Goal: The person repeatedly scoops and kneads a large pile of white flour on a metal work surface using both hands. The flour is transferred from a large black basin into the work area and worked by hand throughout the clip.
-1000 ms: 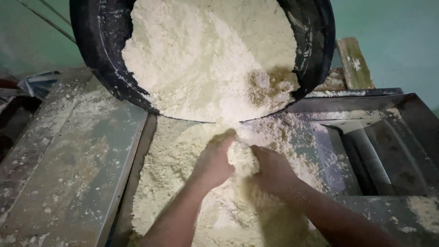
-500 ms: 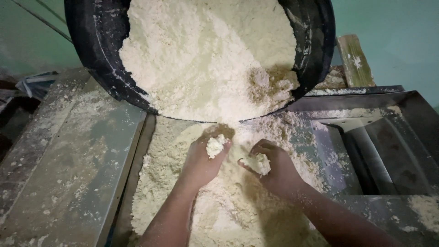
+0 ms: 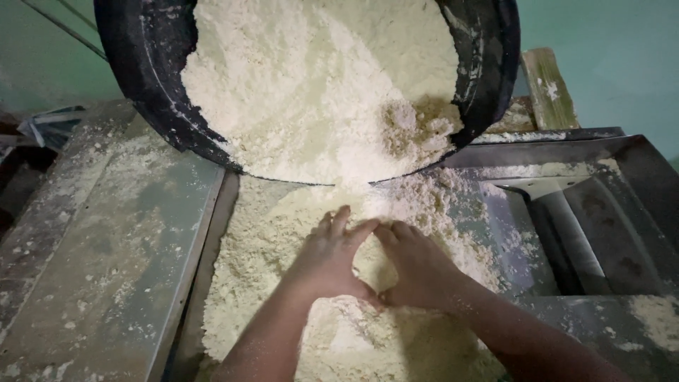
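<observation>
Hands flat on pale crumbly meal [image 3: 297, 283] in a metal trough [image 3: 622, 177]. Left hand [image 3: 329, 262] and right hand [image 3: 417, 265] lie side by side, thumbs and index tips touching, ringing a small mound between them. Fingers extended and pressed into the heap, not clenched, nothing gripped. Black round tub [image 3: 141, 78] tilted above the trough, full of the same meal, spilling over its lower rim just beyond the fingertips. Dusted metal ledge [image 3: 106, 247] to the left.
</observation>
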